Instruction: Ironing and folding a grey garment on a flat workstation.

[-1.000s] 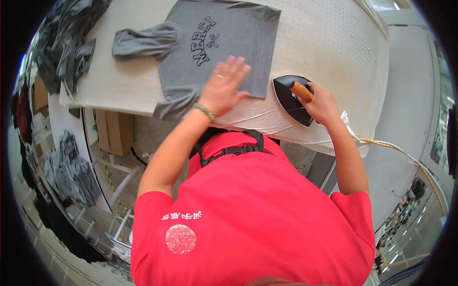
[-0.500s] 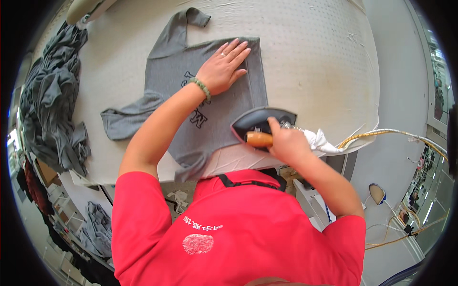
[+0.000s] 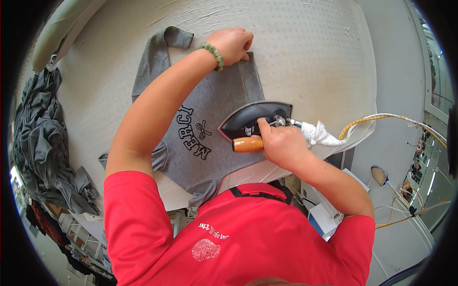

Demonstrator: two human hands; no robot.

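A grey sweatshirt with dark lettering and a small bow print lies spread on the padded ironing table. At the far corner of its hem band, my left hand is closed, thumb and fingers pinching the cloth; the fingertips are partly hidden. My right hand grips the wooden-handled steam iron, which rests on the sweatshirt near the hem, its tip pointing left. One sleeve reaches away at the far left, and the other hangs at the near table edge. My left forearm covers part of the chest.
A heap of crumpled dark grey garments hangs over the table's left side. Above it is a padded pressing arm. From the iron, a white-wrapped joint leads to a hose and cord running off right.
My left hand has gone from lying flat on the sweatshirt to pinching its far hem corner. The iron has moved slightly left, further onto the cloth, and the sweatshirt appears shifted.
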